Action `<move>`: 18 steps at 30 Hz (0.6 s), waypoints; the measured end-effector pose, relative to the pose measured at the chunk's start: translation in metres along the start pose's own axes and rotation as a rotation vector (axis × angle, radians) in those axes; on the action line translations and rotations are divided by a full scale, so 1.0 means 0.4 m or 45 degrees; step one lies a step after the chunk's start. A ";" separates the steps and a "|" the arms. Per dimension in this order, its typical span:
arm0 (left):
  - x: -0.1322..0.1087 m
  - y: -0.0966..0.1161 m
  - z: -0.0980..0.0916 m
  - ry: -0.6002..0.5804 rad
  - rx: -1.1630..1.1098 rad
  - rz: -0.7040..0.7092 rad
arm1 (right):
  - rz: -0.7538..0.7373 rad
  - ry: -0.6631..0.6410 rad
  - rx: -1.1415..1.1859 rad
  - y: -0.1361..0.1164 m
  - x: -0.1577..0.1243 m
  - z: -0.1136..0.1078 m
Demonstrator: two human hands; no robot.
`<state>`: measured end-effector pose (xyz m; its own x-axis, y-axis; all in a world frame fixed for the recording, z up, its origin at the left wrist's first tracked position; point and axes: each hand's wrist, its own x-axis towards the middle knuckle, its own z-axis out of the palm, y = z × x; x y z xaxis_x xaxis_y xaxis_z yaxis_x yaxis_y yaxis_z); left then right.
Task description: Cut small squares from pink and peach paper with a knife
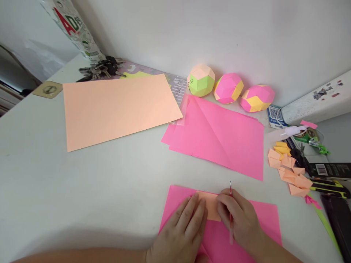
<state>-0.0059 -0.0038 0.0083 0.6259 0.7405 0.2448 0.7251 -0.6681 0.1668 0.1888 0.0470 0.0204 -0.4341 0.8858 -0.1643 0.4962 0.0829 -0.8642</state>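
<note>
My left hand (186,223) lies flat with fingers stretched over a small peach paper rectangle (210,205), covering its left part. That piece rests near the far edge of a bright pink sheet (270,221) on the table. In my right hand (241,217) is a thin pen refill (230,204) with a red stretch and a clear tail, its metal tip pointing away from me. The right thumb and fingertips touch the peach piece's right edge. Part of the pink sheet is hidden under both hands.
Larger pink sheets (225,135) and a big peach sheet (120,109) lie farther back. Three folded paper balls (229,88) stand by the wall. Folded peach pieces (292,173), a utility knife (331,187) and a black case (336,223) are at right; keys (101,68) lie back left.
</note>
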 end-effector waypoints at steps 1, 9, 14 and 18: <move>0.000 0.000 0.000 0.001 0.006 0.005 | -0.006 0.003 -0.021 -0.002 0.000 0.000; -0.007 0.007 0.014 -0.006 0.018 -0.026 | 0.000 0.047 -0.013 -0.016 0.008 0.001; -0.005 0.005 0.008 -0.022 0.039 -0.005 | 0.108 0.034 0.090 -0.019 0.007 -0.001; 0.002 0.003 0.003 0.006 0.034 -0.036 | 0.090 0.032 0.055 -0.012 0.000 0.001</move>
<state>-0.0042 -0.0038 0.0074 0.6040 0.7585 0.2446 0.7500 -0.6448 0.1477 0.1862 0.0467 0.0242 -0.3800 0.8999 -0.2137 0.4915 0.0008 -0.8708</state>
